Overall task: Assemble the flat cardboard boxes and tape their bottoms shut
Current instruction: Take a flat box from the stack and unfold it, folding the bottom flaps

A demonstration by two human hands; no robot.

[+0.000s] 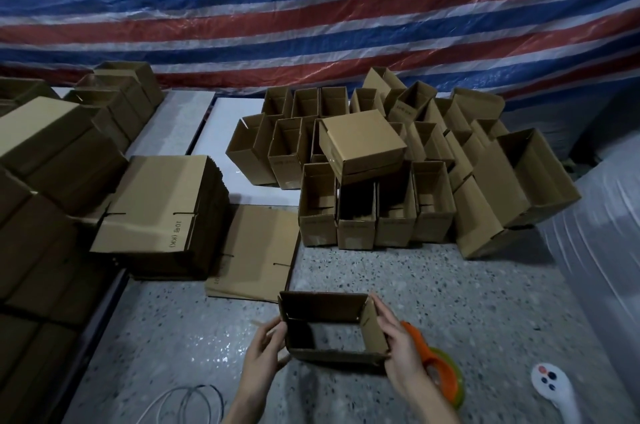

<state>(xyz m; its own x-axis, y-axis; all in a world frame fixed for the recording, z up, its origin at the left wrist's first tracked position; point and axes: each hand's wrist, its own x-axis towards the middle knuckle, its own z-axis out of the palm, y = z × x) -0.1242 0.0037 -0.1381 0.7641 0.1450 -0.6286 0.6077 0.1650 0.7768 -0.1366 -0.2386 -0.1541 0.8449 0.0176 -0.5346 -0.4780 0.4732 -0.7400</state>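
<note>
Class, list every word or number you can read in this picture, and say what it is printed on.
"10号 (KK)": top sheet of the flat cardboard stack, printed sideways.
Prints on several assembled boxes: too blurred to read.
No print shows on the box held by left hand and right hand.

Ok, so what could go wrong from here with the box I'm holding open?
1. The open box is held only at its side walls by the left hand and right hand, bottom unfolded; it may skew.
2. The tape dispenser lies beside the right hand, so fetching it frees one side.
3. The tilted box atop the finished pile might slide off.
</note>
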